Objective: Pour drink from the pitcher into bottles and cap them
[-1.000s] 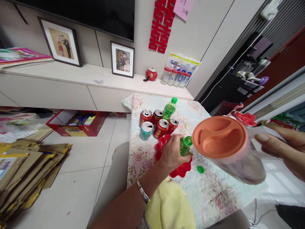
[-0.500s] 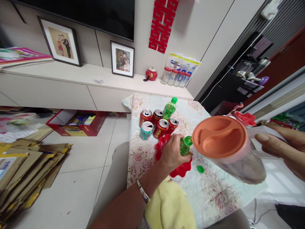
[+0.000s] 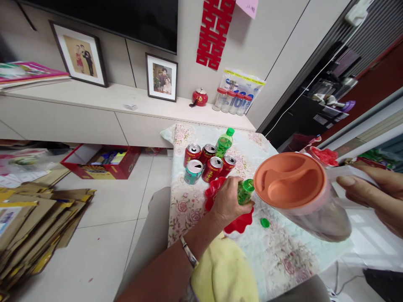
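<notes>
My left hand (image 3: 231,199) is wrapped round an uncapped green plastic bottle (image 3: 245,193), held upright over a red scalloped tray (image 3: 241,222). On the right, my right hand (image 3: 374,193) grips the handle of a clear pitcher (image 3: 333,218) with an orange lid (image 3: 289,180). The pitcher tilts toward the bottle, its lid edge right beside the bottle's mouth. Whether liquid passes between them I cannot tell. A green bottle cap (image 3: 265,222) lies on the flowered tablecloth (image 3: 280,247) below the pitcher.
Several red drink cans (image 3: 213,169) and a teal can (image 3: 193,172) stand beyond my left hand, with a capped green bottle (image 3: 224,142) behind them. A yellow cloth (image 3: 225,268) lies at the table's near edge. Flattened cardboard (image 3: 40,226) and a red box (image 3: 100,161) are on the floor.
</notes>
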Demonstrator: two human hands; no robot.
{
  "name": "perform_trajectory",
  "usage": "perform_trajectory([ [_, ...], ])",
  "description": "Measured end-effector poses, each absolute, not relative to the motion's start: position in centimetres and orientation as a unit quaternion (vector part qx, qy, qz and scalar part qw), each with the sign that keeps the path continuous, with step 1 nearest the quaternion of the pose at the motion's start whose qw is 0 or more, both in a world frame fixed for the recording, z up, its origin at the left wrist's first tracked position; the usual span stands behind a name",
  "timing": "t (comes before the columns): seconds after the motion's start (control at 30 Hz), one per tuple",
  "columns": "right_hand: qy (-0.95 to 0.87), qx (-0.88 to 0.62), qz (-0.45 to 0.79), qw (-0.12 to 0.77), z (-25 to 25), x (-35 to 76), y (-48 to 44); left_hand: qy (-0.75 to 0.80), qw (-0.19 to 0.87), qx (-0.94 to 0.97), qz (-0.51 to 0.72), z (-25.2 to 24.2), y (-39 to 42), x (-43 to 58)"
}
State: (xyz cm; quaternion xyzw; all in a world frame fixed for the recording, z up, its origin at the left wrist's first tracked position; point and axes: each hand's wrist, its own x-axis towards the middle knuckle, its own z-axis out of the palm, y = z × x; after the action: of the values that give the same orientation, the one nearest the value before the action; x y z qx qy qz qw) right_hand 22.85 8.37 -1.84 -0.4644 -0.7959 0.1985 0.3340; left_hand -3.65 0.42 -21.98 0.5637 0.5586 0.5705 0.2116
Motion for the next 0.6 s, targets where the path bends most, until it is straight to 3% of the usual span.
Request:
perform_trajectory([
  [0.6, -0.799, -0.461, 0.188, 0.337, -1.74, 22.7, 8.21, 0.552, 0.218, 0.557, 0.581, -22.0, 0.34, -3.55],
])
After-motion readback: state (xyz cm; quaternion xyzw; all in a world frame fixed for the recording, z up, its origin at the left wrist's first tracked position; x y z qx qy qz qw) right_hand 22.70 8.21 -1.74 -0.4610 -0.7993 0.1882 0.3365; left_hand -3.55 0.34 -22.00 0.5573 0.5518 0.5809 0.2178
